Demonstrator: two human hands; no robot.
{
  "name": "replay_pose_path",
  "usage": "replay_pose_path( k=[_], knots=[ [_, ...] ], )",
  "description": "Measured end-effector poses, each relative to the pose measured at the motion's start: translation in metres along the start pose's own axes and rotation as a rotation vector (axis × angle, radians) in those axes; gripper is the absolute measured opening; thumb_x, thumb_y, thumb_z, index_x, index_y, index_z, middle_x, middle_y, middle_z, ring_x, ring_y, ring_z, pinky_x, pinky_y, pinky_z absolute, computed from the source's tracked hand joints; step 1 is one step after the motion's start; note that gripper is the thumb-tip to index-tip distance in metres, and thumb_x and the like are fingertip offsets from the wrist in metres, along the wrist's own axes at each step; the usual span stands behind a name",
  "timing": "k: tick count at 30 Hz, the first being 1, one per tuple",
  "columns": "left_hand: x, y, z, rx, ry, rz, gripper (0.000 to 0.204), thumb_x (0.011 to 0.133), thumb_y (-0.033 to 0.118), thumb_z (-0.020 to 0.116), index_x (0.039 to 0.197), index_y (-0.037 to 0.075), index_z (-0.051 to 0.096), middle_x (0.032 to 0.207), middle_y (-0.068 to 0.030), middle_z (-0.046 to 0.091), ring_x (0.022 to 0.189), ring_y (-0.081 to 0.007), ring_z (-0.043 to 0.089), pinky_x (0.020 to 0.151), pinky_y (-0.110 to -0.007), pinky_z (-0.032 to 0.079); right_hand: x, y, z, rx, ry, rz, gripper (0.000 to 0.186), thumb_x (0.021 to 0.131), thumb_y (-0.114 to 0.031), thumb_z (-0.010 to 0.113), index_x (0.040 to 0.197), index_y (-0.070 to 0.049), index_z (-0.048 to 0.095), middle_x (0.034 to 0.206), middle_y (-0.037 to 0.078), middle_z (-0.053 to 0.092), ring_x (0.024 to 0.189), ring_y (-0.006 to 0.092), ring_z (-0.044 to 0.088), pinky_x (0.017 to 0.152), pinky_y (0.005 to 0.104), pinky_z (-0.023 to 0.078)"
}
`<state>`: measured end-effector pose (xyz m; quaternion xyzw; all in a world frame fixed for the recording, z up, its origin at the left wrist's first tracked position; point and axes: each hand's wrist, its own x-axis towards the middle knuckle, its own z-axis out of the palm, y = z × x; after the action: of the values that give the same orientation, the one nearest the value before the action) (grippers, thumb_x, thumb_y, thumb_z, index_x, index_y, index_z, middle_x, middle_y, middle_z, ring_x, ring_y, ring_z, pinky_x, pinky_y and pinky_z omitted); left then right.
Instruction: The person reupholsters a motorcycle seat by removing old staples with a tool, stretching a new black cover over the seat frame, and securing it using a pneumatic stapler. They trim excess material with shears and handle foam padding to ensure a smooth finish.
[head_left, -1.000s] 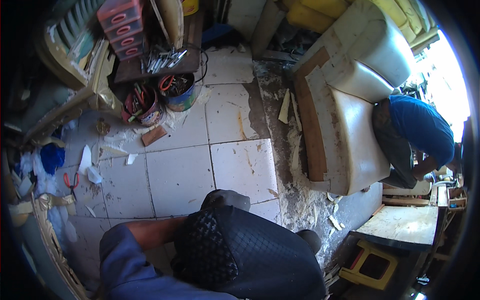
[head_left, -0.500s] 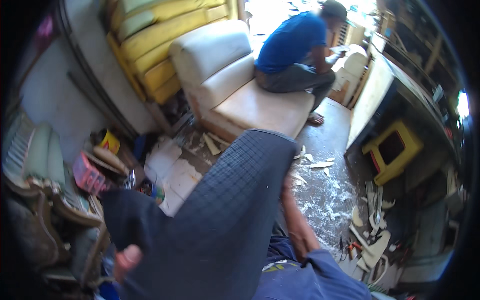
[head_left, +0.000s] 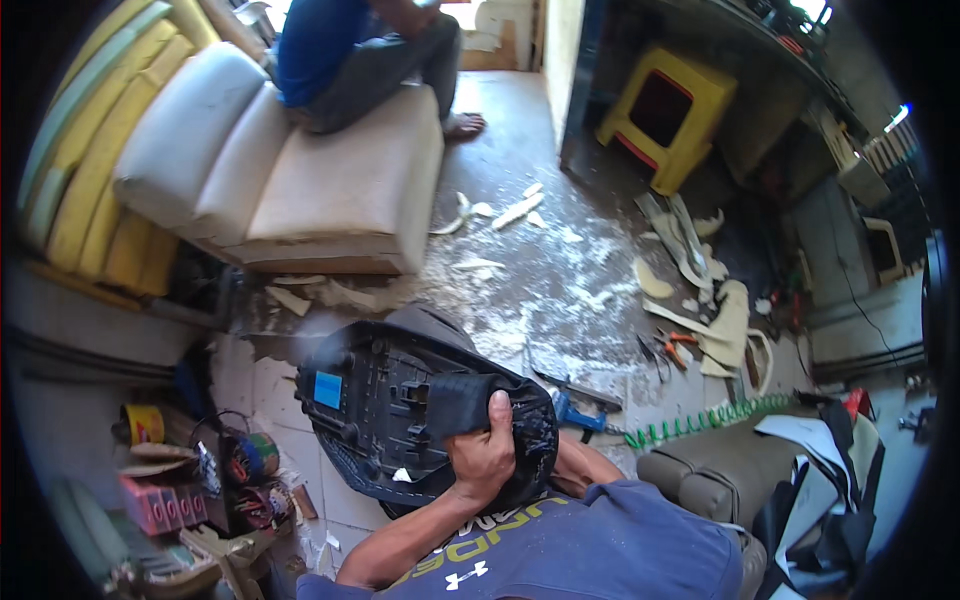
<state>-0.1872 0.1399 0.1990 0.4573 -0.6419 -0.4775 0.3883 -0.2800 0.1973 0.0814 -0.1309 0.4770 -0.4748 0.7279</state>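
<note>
Near my lap a black seat lies with its plastic underside up, a blue square patch on it and dark fabric around its edge. My left hand is closed on a black flap at the seat's near right part, thumb up along it. My right forearm reaches in behind the seat's right side, where my right hand is hidden. Just right of the seat lie a blue-handled tool, a green coiled hose and orange-handled pliers.
A person in blue sits on a white sofa section ahead, beside stacked yellow cushions. A yellow stool stands back right. Foam scraps litter the floor. Tool buckets are at left, a padded roll at right.
The seat has been turned over, so its underside shows instead of the patterned cover. My left hand has moved onto the flap, and the view has swung round over the floor and sofa.
</note>
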Motion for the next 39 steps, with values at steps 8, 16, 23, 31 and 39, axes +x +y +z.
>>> replay_pose_path(
  k=[8, 16, 23, 31, 39],
  knots=[
    [-0.002, -0.051, 0.057, 0.263, -0.082, 0.288, 0.016, 0.094, 0.015, 0.065, 0.088, 0.000, 0.067, 0.084, -0.0150, 0.066, 0.084, -0.0393, 0.062, 0.089, -0.052, 0.044, 0.025, 0.070, -0.217, -0.888, 1.059, -0.187, 0.033, 0.091, -0.018, 0.064, 0.119, -0.001, 0.058, 0.094, 0.024, 0.067, 0.091, 0.0432, 0.067, 0.078, 0.0501, 0.054],
    [0.020, -0.056, 0.071, 0.237, -0.032, 0.060, 0.030, 0.092, 0.026, 0.071, 0.105, 0.001, 0.063, 0.111, -0.0176, 0.058, 0.114, -0.0371, 0.048, 0.103, -0.052, 0.027, 0.027, 0.171, -0.248, -1.625, 0.644, -0.039, 0.054, 0.085, -0.009, 0.061, 0.135, -0.005, 0.044, 0.109, 0.020, 0.063, 0.108, 0.0402, 0.060, 0.095, 0.0492, 0.047],
    [0.027, -0.086, 0.054, 0.249, -0.025, 0.042, 0.033, 0.090, 0.026, 0.073, 0.108, 0.002, 0.062, 0.111, -0.0172, 0.056, 0.114, -0.0361, 0.046, 0.102, -0.050, 0.027, 0.019, 0.008, -0.207, -1.160, 0.838, 0.233, 0.050, 0.077, -0.046, 0.071, 0.105, -0.005, 0.075, 0.097, 0.028, 0.072, 0.096, 0.0424, 0.071, 0.084, 0.0493, 0.056],
    [0.020, -0.088, 0.077, 0.122, -0.027, -0.008, 0.051, 0.085, 0.021, 0.074, 0.127, -0.002, 0.054, 0.127, -0.0203, 0.052, 0.124, -0.0376, 0.039, 0.106, -0.054, 0.022, -0.114, -0.208, -0.091, -1.582, 0.490, -0.147, 0.039, 0.076, -0.018, 0.079, 0.112, -0.002, 0.072, 0.091, 0.014, 0.076, 0.076, 0.0218, 0.074, 0.074, 0.0339, 0.058],
    [0.021, -0.098, 0.075, 0.119, -0.107, -0.051, 0.060, 0.083, 0.021, 0.074, 0.133, -0.001, 0.049, 0.132, -0.0184, 0.051, 0.129, -0.0377, 0.036, 0.105, -0.056, 0.022, -0.111, -0.187, -0.034, -2.022, 0.156, -0.419, 0.045, 0.066, -0.025, 0.079, 0.109, -0.015, 0.071, 0.077, 0.007, 0.073, 0.064, 0.0265, 0.071, 0.058, 0.0405, 0.057]
  ],
)
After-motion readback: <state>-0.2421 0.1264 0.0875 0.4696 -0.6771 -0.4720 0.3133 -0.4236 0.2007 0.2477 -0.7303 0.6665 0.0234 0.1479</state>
